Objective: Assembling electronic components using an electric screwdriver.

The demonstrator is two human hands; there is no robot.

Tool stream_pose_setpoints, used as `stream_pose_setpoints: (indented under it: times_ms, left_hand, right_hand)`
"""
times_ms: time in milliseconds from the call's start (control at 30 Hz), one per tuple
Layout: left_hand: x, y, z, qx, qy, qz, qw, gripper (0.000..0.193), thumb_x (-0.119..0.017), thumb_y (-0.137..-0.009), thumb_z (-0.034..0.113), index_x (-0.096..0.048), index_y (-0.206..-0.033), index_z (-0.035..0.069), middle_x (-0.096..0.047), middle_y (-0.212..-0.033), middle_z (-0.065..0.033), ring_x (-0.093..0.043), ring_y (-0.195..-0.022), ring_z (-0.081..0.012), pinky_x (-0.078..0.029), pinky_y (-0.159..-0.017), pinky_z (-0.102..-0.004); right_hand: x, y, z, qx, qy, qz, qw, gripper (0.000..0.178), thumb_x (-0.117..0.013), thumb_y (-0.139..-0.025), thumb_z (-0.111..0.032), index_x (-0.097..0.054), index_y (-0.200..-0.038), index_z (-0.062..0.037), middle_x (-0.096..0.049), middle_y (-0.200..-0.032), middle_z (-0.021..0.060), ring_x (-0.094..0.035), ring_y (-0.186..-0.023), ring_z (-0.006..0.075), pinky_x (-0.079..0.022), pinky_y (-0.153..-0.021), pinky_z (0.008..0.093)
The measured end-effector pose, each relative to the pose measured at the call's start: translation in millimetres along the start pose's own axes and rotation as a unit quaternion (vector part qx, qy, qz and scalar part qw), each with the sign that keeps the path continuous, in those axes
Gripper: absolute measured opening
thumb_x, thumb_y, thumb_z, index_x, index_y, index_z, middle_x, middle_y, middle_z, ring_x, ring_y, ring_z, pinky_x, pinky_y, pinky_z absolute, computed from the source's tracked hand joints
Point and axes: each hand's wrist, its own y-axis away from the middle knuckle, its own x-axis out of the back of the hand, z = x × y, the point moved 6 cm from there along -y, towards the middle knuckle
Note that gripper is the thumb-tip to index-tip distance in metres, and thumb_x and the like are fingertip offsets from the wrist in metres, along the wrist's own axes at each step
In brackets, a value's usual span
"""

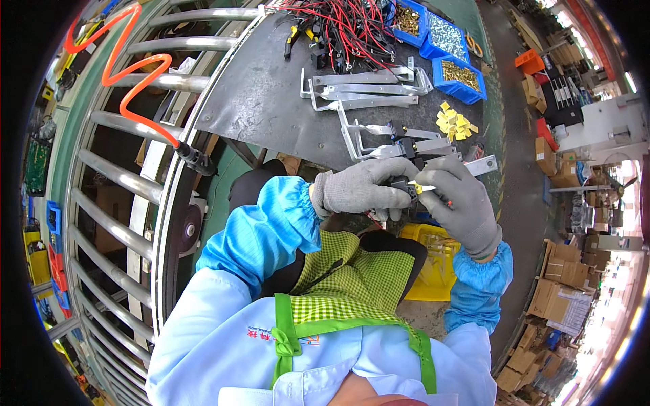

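Note:
Both hands wear grey gloves and meet at the near edge of the dark table (pixel 264 88). My left hand (pixel 369 184) is closed around a small black part (pixel 401 184), mostly hidden by the fingers. Against that part, my right hand (pixel 462 203) pinches a small yellow tag (pixel 422 189). Just beyond the hands lie bent metal brackets (pixel 369 130) with black blocks attached. Further back is a stack of bare metal brackets (pixel 365 88). Loose yellow tags (pixel 456 122) form a small pile right of the brackets.
Blue bins (pixel 459 79) of small screws and hardware line the table's far right. Red and black wires (pixel 345 27) are heaped at the back, beside yellow-handled pliers (pixel 291 42). A yellow crate (pixel 433 271) sits below my right hand. An orange coiled hose (pixel 125 88) hangs over the metal rollers (pixel 122 177) at left.

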Motion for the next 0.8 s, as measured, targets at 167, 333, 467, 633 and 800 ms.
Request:
stream_pose_setpoints:
  times_ms: [167, 333, 467, 633, 800]
  left_hand:
    - [-1, 0, 0, 0.001, 0.014, -0.006, 1.0, 0.039, -0.059, -0.094, 0.014, -0.045, -0.129, 0.002, -0.061, -0.096, -0.0075, -0.066, -0.08, -0.0144, -0.054, -0.062, -0.0244]
    - [0, -5, -10, 0.008, 0.02, -0.005, 1.0, 0.04, -0.059, -0.096, 0.022, -0.045, -0.13, 0.003, -0.06, -0.098, -0.0062, -0.065, -0.079, -0.0127, -0.053, -0.062, -0.0244]
    - [1, -6, -18, -0.005, 0.022, 0.021, 1.0, 0.045, -0.06, -0.097, 0.032, -0.046, -0.13, 0.005, -0.059, -0.094, -0.0048, -0.062, -0.074, -0.0105, -0.053, -0.062, -0.024]
    - [7, -11, -19, -0.018, 0.015, 0.068, 0.997, 0.042, -0.06, -0.097, 0.03, -0.047, -0.129, 0.006, -0.058, -0.084, -0.0032, -0.062, -0.07, -0.0096, -0.053, -0.06, -0.0229]
    - [13, -13, -17, -0.003, 0.058, 0.105, 0.993, 0.036, -0.06, -0.096, 0.027, -0.048, -0.126, 0.01, -0.058, -0.083, -0.0015, -0.06, -0.067, -0.0077, -0.052, -0.054, -0.0227]
  right_hand:
    - [2, -1, 0, 0.014, -0.004, 0.002, 1.0, 0.02, -0.065, -0.08, -0.006, -0.064, -0.101, -0.007, -0.06, -0.101, 0.0091, -0.064, -0.089, 0.0283, -0.053, -0.075, 0.037]
    - [3, -1, 4, 0.005, -0.008, -0.005, 1.0, 0.022, -0.066, -0.08, -0.006, -0.064, -0.101, -0.0072, -0.061, -0.101, 0.0088, -0.064, -0.091, 0.0276, -0.053, -0.076, 0.0364]
    - [-1, -5, 13, 0.007, -0.028, -0.022, 0.999, 0.022, -0.065, -0.08, -0.007, -0.065, -0.102, -0.0074, -0.06, -0.102, 0.0099, -0.063, -0.093, 0.0282, -0.054, -0.077, 0.0374]
    - [16, -18, 19, -0.049, -0.098, -0.031, 0.994, 0.035, -0.067, -0.076, -0.003, -0.064, -0.11, -0.0086, -0.06, -0.104, 0.0061, -0.063, -0.09, 0.0196, -0.053, -0.073, 0.0319]
    - [93, -40, 136, -0.174, -0.234, 0.327, 0.899, 0.045, -0.066, -0.08, -0.008, -0.058, -0.125, -0.0049, -0.061, -0.087, 0.003, -0.059, -0.076, 0.0095, -0.049, -0.067, 0.024]
